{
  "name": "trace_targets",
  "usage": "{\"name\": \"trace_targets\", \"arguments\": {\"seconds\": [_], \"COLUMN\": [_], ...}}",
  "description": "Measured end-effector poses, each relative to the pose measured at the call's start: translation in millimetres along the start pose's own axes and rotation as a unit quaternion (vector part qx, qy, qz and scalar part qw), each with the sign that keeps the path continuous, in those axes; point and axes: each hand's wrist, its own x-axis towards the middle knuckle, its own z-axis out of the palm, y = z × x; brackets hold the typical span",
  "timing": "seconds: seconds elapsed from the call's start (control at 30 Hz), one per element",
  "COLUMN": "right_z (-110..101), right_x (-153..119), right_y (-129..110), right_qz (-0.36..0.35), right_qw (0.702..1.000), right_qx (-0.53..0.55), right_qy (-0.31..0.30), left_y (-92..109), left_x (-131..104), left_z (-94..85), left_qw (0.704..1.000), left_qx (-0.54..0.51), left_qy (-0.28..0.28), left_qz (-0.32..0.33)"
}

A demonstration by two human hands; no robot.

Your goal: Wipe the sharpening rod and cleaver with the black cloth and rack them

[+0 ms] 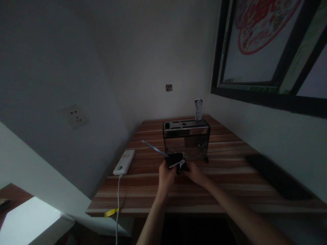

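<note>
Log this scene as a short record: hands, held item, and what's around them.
Hands: left hand and right hand, both on a black item
Projecting part: thin rod, slanting leftward; exact join unclear
Beyond hands: dark-framed stand
Left side: white device, cable attached
Right side: flat black object
Surface: striped tabletop
Light: dim

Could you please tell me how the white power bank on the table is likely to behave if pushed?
The white power bank looks straight-edged and probably rigid; lying flat, it would likely slide rather than roll or tip. The white cable attached to it hangs off the table, so it might tug back.
</note>
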Motion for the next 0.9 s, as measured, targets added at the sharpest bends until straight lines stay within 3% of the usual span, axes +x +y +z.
{"name": "trace_targets", "arguments": {"seconds": [0.27, 0.53, 0.9], "right_z": [0, -2, 0], "right_x": [0, -2, -4], "right_y": [-7, -13, -12], "right_qz": [-0.008, -0.031, 0.008], "right_qw": [1.0, 0.999, 0.999], "right_qx": [-0.011, -0.034, -0.044], "right_qy": [-0.018, -0.015, -0.026], "left_y": [-3, 10, 35], "left_x": [0, 16, 39], "left_z": [-5.1, -32.0, -71.6], "left_qw": [0.999, 0.993, 0.966], "left_qx": [-0.022, -0.005, -0.101], "left_qy": [0.039, 0.114, 0.206], "left_qz": [-0.003, 0.008, 0.118]}}
